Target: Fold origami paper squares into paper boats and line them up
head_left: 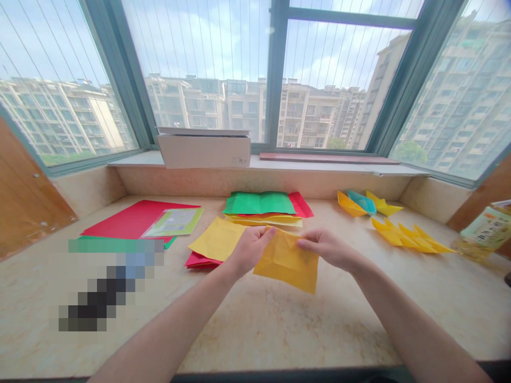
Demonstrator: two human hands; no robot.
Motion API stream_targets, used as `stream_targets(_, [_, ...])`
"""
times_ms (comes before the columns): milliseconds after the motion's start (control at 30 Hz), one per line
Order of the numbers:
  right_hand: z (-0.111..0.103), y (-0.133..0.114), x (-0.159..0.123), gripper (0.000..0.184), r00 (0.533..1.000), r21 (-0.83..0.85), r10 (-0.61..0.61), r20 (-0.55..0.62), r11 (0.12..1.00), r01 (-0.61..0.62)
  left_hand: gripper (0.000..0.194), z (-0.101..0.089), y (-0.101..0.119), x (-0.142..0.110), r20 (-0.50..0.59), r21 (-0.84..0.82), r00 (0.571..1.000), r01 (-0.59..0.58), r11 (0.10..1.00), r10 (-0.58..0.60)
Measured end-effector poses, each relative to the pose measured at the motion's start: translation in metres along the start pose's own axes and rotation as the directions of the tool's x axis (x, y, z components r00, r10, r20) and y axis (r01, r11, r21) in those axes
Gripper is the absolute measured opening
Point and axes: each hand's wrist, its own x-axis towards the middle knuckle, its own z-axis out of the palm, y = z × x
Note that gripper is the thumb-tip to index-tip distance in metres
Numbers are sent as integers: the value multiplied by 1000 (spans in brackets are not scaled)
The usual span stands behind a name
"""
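Observation:
Both hands hold up a creased yellow sheet of paper [289,266] above the counter. My left hand [251,247] pinches its upper left corner, thumb on top. At the upper right edge, my right hand [325,247] grips it between thumb and fingers. Just behind my left hand lies a stack of paper with a yellow sheet [217,239] on top and red sheets [202,260] beneath. Farther back sits another pile, with a creased green sheet [259,202] uppermost, and red and yellow paper showing under it.
Folded paper boats, yellow [409,236] and blue [361,202], stand at the back right. A labelled bottle [485,231] is at the right edge. Large red paper [139,221] with a clear packet [173,222] lies left, near a pixelated patch. A white box [203,151] rests on the sill.

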Motion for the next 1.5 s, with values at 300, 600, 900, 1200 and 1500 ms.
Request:
stream_targets(300, [-4, -2, -2, 41, 1000, -1, -19, 1, 1000, 19, 37, -2, 1, 0, -16, -12, 1000, -2, 1000, 2])
stream_targets(600, [-8, 2, 3, 43, 964, 64, -30, -266, 997, 49, 34, -4, 4, 3, -45, 10, 998, -45, 999, 46])
stream_targets(900, [-5, 10, 8, 39, 904, 73, -103, -415, 987, 146, 35, -6, 3, 2, -25, -29, 1000, -16, 999, 16])
stream_targets(1200, [6, 8, 3, 70, 920, 78, -270, -282, 950, 303, 33, -5, 4, 11, -250, -359, 968, -126, 925, 35])
stream_targets(1500, [3, 16, 6, 32, 882, -136, -420, -214, 907, 399, 34, 8, 10, 3, -217, -398, 976, -67, 915, -23])
